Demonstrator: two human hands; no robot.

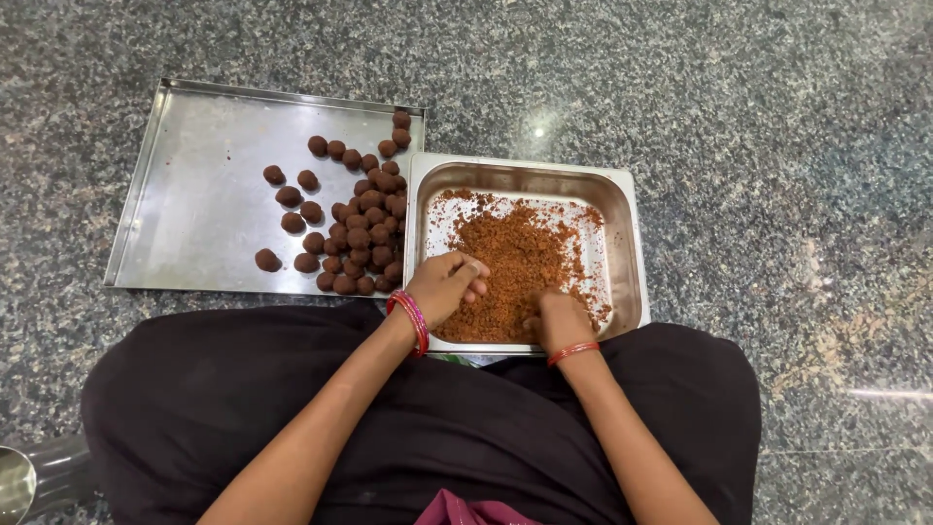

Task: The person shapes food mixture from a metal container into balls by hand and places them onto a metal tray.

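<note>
While I watch from the head view, my left hand (447, 284) hovers over the near left corner of the deep steel pan (628, 233), its fingers curled shut around a small pinch of the brown crumbly mixture (520, 255), with coloured bangles (412, 321) at the wrist. My right hand (559, 319) is pressed down into the same mixture by the pan's near rim, fingers buried, so I cannot tell whether it is clenched or loose; a red bangle (572, 351) circles that wrist. The mixture lies heaped through the middle and near side of the pan, leaving bare metal along the far wall and right side. Just beside the pan's left wall, touching it, sits a flat steel tray (185, 194) on the speckled stone floor (758, 117); brown balls (362, 219) crowd its right edge, and its left half is bare. My dark-clothed lap (292, 389) meets the near edges of both vessels.
</note>
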